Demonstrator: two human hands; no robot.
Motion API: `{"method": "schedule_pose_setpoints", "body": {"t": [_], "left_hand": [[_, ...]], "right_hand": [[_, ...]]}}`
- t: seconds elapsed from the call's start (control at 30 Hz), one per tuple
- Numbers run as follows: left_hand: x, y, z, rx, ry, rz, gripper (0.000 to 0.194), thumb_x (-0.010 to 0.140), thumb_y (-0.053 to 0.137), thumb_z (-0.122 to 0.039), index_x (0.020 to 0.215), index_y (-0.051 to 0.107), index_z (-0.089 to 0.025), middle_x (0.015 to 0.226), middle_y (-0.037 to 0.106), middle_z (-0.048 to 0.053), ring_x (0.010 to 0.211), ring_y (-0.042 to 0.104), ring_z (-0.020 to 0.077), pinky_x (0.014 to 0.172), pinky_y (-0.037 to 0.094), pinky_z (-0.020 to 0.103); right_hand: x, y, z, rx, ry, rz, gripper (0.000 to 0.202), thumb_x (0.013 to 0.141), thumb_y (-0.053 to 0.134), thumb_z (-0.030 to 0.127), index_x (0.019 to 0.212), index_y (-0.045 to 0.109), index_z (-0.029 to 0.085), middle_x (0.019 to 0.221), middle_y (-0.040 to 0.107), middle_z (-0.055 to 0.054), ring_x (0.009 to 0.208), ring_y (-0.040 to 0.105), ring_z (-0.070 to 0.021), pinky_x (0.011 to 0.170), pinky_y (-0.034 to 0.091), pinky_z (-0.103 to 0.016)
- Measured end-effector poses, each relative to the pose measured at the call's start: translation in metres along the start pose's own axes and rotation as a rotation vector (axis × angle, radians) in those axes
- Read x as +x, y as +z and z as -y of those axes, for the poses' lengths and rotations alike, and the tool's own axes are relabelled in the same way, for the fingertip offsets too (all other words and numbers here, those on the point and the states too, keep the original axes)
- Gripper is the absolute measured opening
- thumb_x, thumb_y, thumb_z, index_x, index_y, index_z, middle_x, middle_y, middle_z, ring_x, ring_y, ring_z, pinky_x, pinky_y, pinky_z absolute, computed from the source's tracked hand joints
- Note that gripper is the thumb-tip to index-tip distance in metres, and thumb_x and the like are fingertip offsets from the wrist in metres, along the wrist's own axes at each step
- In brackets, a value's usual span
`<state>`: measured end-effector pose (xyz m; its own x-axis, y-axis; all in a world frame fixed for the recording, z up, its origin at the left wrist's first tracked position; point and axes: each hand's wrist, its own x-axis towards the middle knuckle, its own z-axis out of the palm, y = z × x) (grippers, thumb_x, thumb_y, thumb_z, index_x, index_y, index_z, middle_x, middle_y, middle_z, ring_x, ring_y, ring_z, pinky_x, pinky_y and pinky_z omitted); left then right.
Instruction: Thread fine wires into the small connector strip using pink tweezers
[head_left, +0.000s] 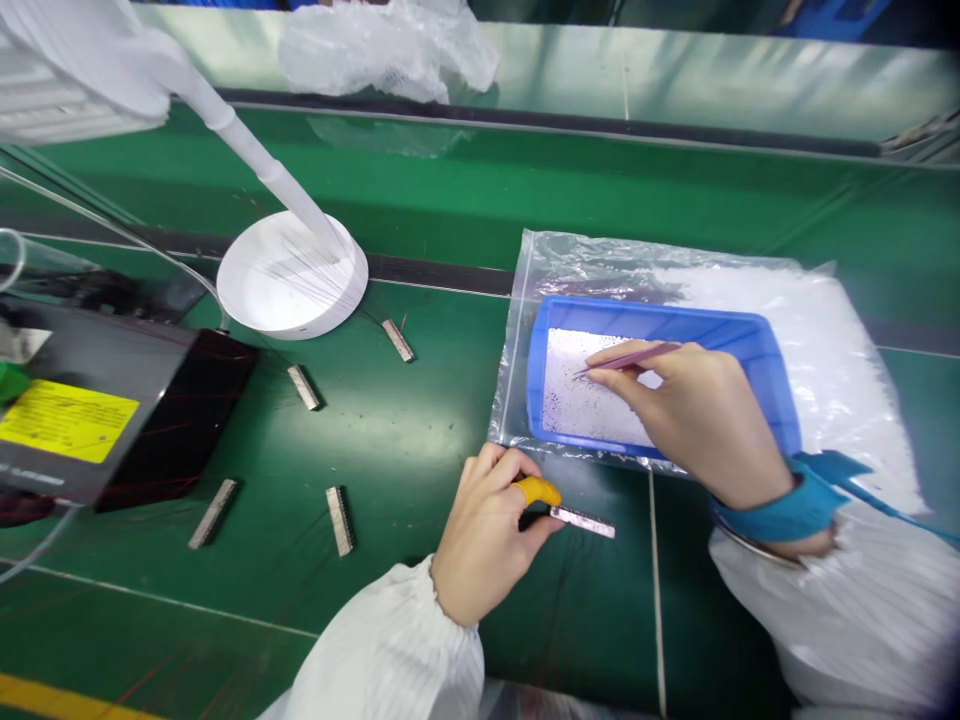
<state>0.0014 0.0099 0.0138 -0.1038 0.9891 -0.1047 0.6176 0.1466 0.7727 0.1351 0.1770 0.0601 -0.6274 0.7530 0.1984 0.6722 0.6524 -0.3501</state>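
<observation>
My left hand (495, 530), with a yellow finger cover (538, 491) on one finger, pinches the left end of a small narrow strip (583, 521) just below the blue tray. In my right hand (697, 415) are pinkish tweezers (637, 356), their tips over the small white pieces (589, 400) that cover the tray's bottom. A blue band (787, 510) circles my right wrist. The blue tray (652, 312) rests on a clear plastic bag (847, 380) that holds more white material.
Several similar strips, such as one (340, 521) and another (397, 341), lie left on the green table (420, 430). A round white lamp base (292, 275) stands behind them. At the left is a dark device (172, 400) with a yellow label; crumpled plastic (390, 50) lies behind.
</observation>
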Motion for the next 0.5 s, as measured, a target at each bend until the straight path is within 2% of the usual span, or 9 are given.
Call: {"method": "schedule_pose_setpoints", "body": {"t": [0.23,0.4,0.5], "left_hand": [[-0.0001,-0.0012,-0.0008,0.015,-0.007,0.011,0.015,0.079,0.07,-0.032,0.091,0.07,-0.023,0.101,0.058,0.0,0.1,0.046,0.0123,0.085,0.038,0.029],[-0.0006,-0.0009,0.0004,0.019,0.002,0.002,0.015,0.079,0.069,-0.032,0.091,0.07,-0.023,0.102,0.058,0.0,0.099,0.046,0.012,0.084,0.038,0.029],[-0.0001,-0.0011,0.0008,0.015,0.006,0.002,0.015,0.078,0.07,-0.031,0.092,0.069,-0.024,0.101,0.058,-0.001,0.099,0.046,0.0119,0.084,0.037,0.029]], "right_hand": [[0.003,0.0017,0.0027,0.019,0.029,0.04,0.023,0.086,0.057,0.038,0.085,0.073,0.021,0.099,0.068,0.006,0.083,0.065,-0.0096,0.072,0.047,-0.024],[0.005,0.0034,0.0013,0.011,-0.007,0.01,0.023,0.086,0.057,0.036,0.085,0.073,0.02,0.096,0.068,0.004,0.081,0.065,-0.0094,0.07,0.047,-0.024],[0.0022,-0.0037,0.0031,-0.003,-0.047,-0.051,0.021,0.086,0.057,0.037,0.085,0.072,0.021,0.096,0.068,0.005,0.084,0.065,-0.0093,0.074,0.047,-0.025]]}}
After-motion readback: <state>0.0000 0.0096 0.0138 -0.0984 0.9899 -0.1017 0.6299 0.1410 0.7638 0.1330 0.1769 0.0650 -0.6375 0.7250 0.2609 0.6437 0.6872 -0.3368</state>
